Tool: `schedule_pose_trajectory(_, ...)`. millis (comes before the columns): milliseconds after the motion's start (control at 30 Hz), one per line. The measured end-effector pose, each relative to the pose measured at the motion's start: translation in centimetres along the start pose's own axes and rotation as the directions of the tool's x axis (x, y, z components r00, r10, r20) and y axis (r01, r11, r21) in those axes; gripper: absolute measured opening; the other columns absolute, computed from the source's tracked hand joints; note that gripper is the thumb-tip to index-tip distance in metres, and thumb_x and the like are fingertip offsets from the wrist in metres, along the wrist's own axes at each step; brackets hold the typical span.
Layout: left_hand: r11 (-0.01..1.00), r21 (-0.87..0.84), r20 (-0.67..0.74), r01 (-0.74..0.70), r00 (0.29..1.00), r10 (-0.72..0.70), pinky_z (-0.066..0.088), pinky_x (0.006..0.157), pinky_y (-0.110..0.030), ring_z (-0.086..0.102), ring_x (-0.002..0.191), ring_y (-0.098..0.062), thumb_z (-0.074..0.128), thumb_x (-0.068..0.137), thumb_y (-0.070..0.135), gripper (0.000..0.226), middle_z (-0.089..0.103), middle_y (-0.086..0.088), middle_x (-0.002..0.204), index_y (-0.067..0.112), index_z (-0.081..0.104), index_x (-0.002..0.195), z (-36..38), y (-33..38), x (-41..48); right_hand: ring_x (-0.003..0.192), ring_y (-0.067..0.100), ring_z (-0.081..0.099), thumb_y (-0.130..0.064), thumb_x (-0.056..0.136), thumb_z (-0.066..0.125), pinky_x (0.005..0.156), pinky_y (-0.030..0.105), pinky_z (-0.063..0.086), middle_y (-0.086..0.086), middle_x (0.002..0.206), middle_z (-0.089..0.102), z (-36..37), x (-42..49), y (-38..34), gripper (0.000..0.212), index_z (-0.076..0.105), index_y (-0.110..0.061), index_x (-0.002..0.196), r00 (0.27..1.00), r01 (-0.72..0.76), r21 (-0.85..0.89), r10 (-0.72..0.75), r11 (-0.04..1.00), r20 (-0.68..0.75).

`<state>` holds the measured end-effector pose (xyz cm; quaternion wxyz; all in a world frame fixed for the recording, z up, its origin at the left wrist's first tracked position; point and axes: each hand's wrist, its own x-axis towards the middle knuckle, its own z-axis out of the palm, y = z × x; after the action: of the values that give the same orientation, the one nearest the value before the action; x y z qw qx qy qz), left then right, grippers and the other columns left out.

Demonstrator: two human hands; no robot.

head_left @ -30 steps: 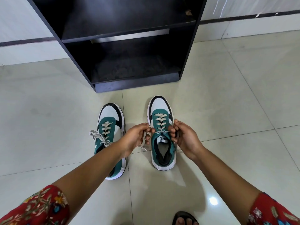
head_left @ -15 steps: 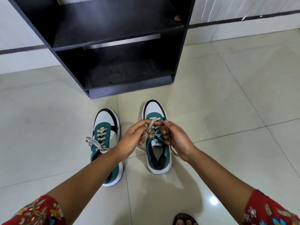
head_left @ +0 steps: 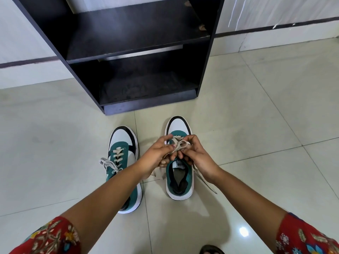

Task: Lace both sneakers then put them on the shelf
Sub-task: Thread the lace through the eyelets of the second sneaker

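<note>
Two green, white and black sneakers stand side by side on the tiled floor, toes toward the shelf. The left sneaker [head_left: 122, 158] is laced, with a tied bow hanging off its left side; my left forearm crosses its heel. Over the right sneaker [head_left: 180, 182] my left hand [head_left: 157, 154] and my right hand [head_left: 194, 154] meet, both pinching its beige lace [head_left: 178, 144], which is looped between the fingers. One loose lace end trails on the floor to the right of the shoe. The black shelf [head_left: 139, 43] stands just beyond the toes.
The shelf has two open black levels with nothing on them; the lower one sits near floor height. A white wall with a dark stripe runs behind it. A sandalled foot [head_left: 211, 251] shows at the bottom edge. Pale floor tiles spread left and right.
My hands have come together from the sides of the right sneaker to above its tongue, crossing and looping the lace. The camera has drifted, so the shelf looks larger and nearer.
</note>
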<state>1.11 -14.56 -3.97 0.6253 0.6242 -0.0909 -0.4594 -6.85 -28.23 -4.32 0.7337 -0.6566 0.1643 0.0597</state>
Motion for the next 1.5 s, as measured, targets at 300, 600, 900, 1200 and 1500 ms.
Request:
schedule_pose_trajectory(300,1.0,-0.012,-0.093,-0.023,0.995,0.022,0.024,0.04,-0.016,0.031,0.038,-0.005,0.049,0.094,0.014,0.008,0.046,0.008,0.046,0.012,0.052,0.087,-0.3,-0.5,0.6,0.056,0.008,0.04,-0.01,0.086,0.05,0.052,0.024,0.028,-0.001,0.064,0.051,-0.7,0.1,0.2,0.011,0.046,-0.021,0.088,0.998,-0.007,0.063,0.003,0.998,0.065)
schedule_pose_trajectory(600,0.995,-0.095,-0.145,0.011,0.989,-0.025,0.025,0.039,-0.015,0.032,0.038,-0.005,0.048,0.094,0.013,0.011,0.045,0.008,0.045,0.013,0.051,0.083,0.0,-0.6,0.7,0.054,0.003,0.051,0.001,0.091,0.047,0.053,0.015,0.037,0.005,0.067,0.057,-0.9,0.1,0.0,0.022,0.044,-0.015,0.105,0.994,0.041,0.07,-0.048,0.997,0.094)
schedule_pose_trajectory(900,0.713,0.645,-0.106,-0.277,0.891,0.442,0.046,0.057,-0.016,0.055,0.06,0.002,0.065,0.082,0.01,0.012,0.059,0.013,0.071,0.008,0.054,0.084,0.1,0.1,-0.3,0.036,0.008,0.037,-0.011,0.093,0.046,0.037,0.017,0.026,0.002,0.049,0.061,-0.7,1.3,0.1,0.012,0.046,-0.016,0.081,0.975,-0.176,0.276,0.205,0.945,-0.08)
schedule_pose_trajectory(1200,-0.372,0.865,0.498,-0.336,0.655,0.568,0.042,0.052,-0.03,0.055,0.063,-0.023,0.068,0.066,0.0,0.029,0.067,-0.005,0.073,0.011,0.052,0.088,-0.3,0.6,0.7,0.038,0.007,0.032,-0.006,0.092,0.042,0.04,0.019,0.021,-0.002,0.047,0.05,-0.5,1.6,0.0,0.013,0.052,-0.015,0.09,0.95,-0.236,0.308,0.285,0.922,-0.126)
schedule_pose_trajectory(1500,0.971,0.186,-0.266,0.148,0.959,-0.095,0.029,0.041,-0.02,0.036,0.045,-0.008,0.063,0.084,0.01,0.024,0.048,-0.001,0.062,0.016,0.044,0.071,1.2,2.1,1.1,0.046,-0.001,0.046,-0.018,0.096,0.042,0.051,0.015,0.036,-0.006,0.06,0.053,0.9,-0.1,0.3,0.01,0.042,-0.015,0.087,0.955,-0.018,0.04,0.029,0.999,-0.296)
